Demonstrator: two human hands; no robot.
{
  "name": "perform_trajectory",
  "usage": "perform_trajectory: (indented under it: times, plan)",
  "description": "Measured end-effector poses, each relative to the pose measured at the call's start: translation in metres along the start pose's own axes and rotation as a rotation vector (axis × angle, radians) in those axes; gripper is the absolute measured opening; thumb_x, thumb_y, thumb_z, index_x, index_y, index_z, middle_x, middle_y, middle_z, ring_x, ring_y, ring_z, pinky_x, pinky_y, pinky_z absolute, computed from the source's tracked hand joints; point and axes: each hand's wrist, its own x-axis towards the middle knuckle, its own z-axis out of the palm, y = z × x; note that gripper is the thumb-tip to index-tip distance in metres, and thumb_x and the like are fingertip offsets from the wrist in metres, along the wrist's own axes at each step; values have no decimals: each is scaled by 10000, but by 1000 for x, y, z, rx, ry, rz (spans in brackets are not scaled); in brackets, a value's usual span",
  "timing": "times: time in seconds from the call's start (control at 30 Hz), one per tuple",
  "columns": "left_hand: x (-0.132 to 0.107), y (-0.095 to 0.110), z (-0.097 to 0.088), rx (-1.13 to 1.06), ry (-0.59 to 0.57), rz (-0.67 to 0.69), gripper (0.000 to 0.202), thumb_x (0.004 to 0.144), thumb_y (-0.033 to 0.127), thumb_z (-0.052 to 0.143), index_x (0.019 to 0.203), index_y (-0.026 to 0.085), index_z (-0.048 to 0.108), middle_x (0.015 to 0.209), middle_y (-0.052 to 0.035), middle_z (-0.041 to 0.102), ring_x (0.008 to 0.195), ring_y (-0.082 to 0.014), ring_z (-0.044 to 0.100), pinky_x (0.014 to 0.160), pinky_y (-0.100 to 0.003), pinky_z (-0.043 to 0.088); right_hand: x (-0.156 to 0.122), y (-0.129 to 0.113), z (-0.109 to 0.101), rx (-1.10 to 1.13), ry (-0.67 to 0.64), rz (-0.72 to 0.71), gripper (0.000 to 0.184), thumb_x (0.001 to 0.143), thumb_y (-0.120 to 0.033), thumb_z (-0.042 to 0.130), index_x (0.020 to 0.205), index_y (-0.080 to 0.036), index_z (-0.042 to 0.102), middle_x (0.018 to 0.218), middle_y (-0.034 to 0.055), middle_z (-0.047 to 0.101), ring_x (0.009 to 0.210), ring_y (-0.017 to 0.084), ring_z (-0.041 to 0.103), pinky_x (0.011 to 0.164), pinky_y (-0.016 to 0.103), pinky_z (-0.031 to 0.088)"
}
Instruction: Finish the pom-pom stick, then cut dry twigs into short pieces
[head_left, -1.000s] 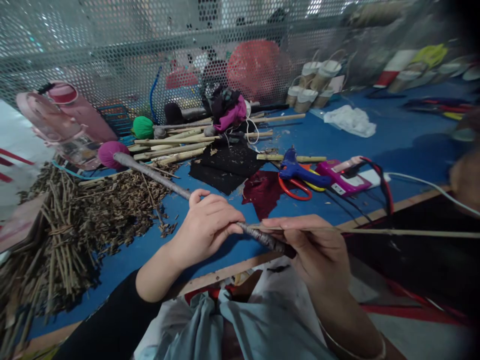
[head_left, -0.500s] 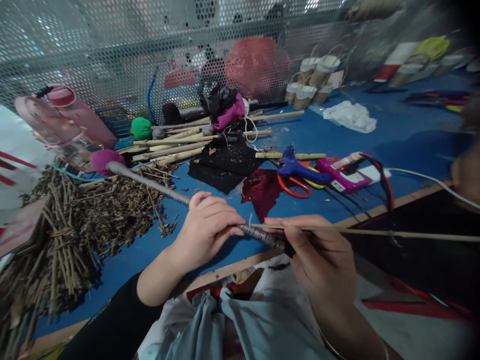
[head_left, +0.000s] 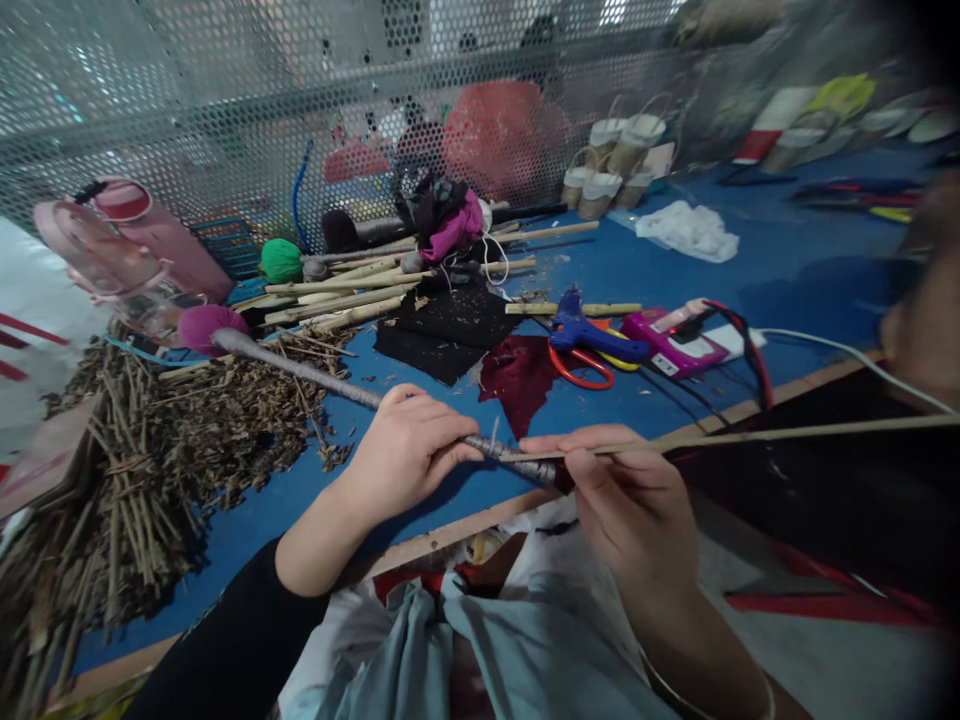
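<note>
One gray-wrapped rod (head_left: 300,372), a magenta ball (head_left: 206,328) at its left end, slants over the near side of the counter (head_left: 780,240) in my feed. I see the left hand (head_left: 409,450) curled round it and the right hand (head_left: 637,495) pinching a thin stick (head_left: 787,434), tip at the rod. Farther off lie dark red cloth (head_left: 517,378) and a blue glue gun (head_left: 574,325); left, bundled twigs (head_left: 124,480).

Dim — dark, blurry right edge

Across the blue table (head_left: 675,285), dried leaves (head_left: 247,405) heap up at left beside tied stems (head_left: 127,490); black cloth (head_left: 446,335) and a dark red scrap (head_left: 519,380) lie mid-table, red-handled scissors (head_left: 585,384) right alongside, pale sticks (head_left: 337,304) behind!
</note>
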Motion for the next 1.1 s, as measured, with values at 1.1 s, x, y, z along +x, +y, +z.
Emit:
perform_trajectory:
  times: [1.1]
  plan:
    - [-3, -2, 3, -30, 126, 26, 218, 877, 358, 519, 912, 197, 663, 860, -38, 716, 784, -151, 618, 762, -312, 369, 3, 1, 6, -103, -52, -83, 139, 850, -181, 574, 777, -231, 682, 863, 4, 698, 790, 163, 678, 725, 296, 547]
